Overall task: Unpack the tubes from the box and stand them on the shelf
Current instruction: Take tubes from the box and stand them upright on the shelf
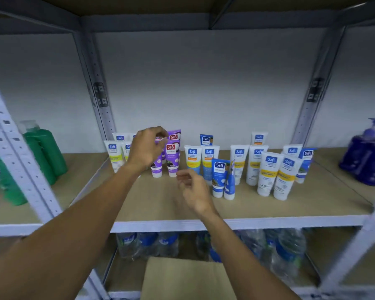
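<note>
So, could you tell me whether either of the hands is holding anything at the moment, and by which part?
The left hand pinches a purple tube by its top end, cap down on the shelf. The right hand holds nothing.

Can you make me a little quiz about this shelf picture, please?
1. True or false: the right hand holds nothing.
2. The bottles at the far left are: A green, B red, C yellow.
3. Fill in: the left hand grips a ____ tube.
Key: 1 true; 2 A; 3 purple.
</note>
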